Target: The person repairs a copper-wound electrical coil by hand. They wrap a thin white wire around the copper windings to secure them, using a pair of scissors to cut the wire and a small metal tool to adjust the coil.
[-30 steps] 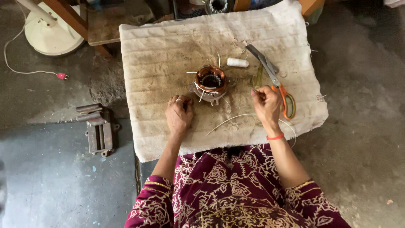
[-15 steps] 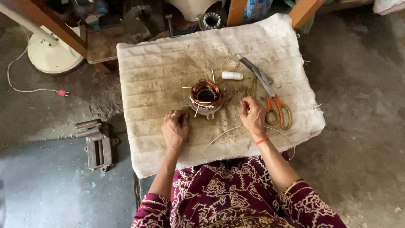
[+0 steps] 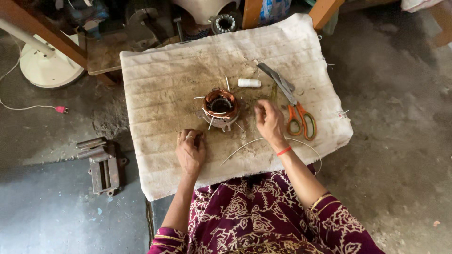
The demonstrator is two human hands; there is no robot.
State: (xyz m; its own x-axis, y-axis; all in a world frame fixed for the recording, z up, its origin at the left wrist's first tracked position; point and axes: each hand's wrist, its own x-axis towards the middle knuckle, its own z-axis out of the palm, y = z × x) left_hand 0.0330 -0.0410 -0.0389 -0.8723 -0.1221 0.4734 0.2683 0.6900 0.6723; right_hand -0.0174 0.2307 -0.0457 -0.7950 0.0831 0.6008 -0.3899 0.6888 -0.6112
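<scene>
A copper-wound stator [image 3: 220,107] is seen at the centre of the frame, standing on a soiled white pad [image 3: 165,94] laid over the table. Since the earlier frames the right hand [image 3: 270,120] has been moved up from the lower part of the pad towards the stator; it is now held just right of it, fingers pinched together, though whether a fine wire is gripped cannot be told. The left hand [image 3: 190,149] has been kept on the pad below the stator, loosely curled and holding nothing visible. From this shift it is judged that work at the windings is being resumed. Orange-handled scissors [image 3: 294,108] lie right of the right hand, a white spool [image 3: 249,83] above it, and a thin white wire [image 3: 263,141] curves beneath the wrist.
</scene>
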